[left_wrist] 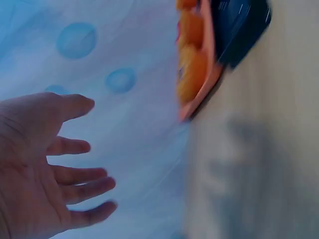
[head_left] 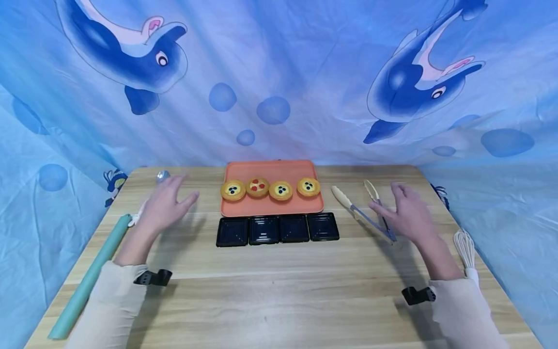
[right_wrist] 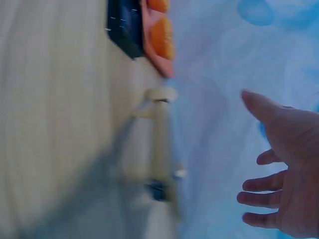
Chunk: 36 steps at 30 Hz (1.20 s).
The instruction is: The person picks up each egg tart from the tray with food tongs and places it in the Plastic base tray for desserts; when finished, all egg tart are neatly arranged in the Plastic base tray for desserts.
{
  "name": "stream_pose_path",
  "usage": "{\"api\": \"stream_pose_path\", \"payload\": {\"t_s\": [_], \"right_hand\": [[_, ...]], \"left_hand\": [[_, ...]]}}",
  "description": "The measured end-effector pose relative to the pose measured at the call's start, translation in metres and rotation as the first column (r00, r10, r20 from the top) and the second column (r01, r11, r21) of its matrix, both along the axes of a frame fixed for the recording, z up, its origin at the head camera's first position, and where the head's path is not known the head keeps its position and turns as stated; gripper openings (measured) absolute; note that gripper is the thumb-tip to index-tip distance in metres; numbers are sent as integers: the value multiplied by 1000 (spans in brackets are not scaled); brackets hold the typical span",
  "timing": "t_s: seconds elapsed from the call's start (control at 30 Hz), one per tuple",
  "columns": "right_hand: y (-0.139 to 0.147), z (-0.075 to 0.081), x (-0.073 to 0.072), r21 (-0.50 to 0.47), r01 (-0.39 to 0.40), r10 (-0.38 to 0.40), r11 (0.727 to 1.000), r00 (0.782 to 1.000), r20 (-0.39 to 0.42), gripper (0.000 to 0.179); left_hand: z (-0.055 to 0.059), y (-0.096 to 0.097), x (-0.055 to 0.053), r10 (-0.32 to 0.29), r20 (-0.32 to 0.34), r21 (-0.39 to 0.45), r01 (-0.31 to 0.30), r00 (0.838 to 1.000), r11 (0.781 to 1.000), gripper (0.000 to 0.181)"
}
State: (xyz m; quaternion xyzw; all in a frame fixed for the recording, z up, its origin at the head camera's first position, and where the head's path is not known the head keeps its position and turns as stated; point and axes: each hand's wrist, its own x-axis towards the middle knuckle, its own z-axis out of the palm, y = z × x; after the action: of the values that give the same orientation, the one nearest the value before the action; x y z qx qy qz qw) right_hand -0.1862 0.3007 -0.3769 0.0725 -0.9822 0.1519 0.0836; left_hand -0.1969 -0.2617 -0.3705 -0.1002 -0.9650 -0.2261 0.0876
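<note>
My left hand (head_left: 167, 206) hovers over the left side of the table with its fingers spread, holding nothing. Over the right side, my right hand (head_left: 410, 211) is likewise spread and bare, just beside a pair of tongs (head_left: 369, 219) with cream tips and grey metal arms splayed apart. Between the hands, an orange tray (head_left: 270, 209) bears several egg tarts (head_left: 281, 191), one with red topping, the others with dark berries. Along its front edge stands a row of small black square dishes (head_left: 264, 230). The left wrist view shows the palm (left_wrist: 30, 184) facing sideways, thumb uppermost.
A long teal roll (head_left: 93, 276) lies along the left edge, with a white-handled thing partly behind the left arm and a shiny silver round end (head_left: 162, 176) beyond the hand. A whisk (head_left: 465, 249) lies at the right edge. A blue dolphin-print curtain (head_left: 279, 72) hangs behind.
</note>
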Motion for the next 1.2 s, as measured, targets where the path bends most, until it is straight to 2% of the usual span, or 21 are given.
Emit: {"api": "stream_pose_path", "payload": {"t_s": [0.13,0.27,0.4,0.53,0.6,0.67,0.8,0.93,1.0,1.1,1.2], "right_hand": [[-11,-19,-7,4,63,-63,998,995,71,96],[-20,-32,-14,-4,143,-142,990,983,113,101],[-25,-38,-20,-22,209,-202,978,964,173,112],[-28,-43,-25,-27,237,-221,971,936,275,110],[-28,-45,-27,-28,248,-228,968,922,312,106],[-29,-48,-28,-29,265,-241,964,911,334,105],[-30,-52,-29,-18,303,-281,953,903,326,105],[-30,-56,-29,-11,347,-326,938,890,318,106],[-29,-56,-28,-11,358,-338,934,890,306,107],[-26,-55,-27,-27,352,-329,936,898,290,98],[-21,-50,-25,-67,321,-292,945,917,272,90]], "left_hand": [[-26,15,-12,-42,102,154,26,994,988,59],[-49,27,-24,-37,196,272,-18,980,962,55],[-62,34,-33,-15,281,346,-87,960,934,52],[-69,39,-37,8,370,393,-164,929,905,50],[-71,41,-37,30,380,398,-193,925,897,48],[-73,43,-38,52,366,388,-203,929,899,46],[-74,48,-40,56,345,392,-198,937,899,42],[-77,51,-41,51,353,415,-205,934,886,41],[-79,52,-41,53,352,423,-210,935,881,40],[-81,52,-42,53,351,443,-215,935,870,40],[-82,53,-41,51,351,454,-217,935,864,40]]}}
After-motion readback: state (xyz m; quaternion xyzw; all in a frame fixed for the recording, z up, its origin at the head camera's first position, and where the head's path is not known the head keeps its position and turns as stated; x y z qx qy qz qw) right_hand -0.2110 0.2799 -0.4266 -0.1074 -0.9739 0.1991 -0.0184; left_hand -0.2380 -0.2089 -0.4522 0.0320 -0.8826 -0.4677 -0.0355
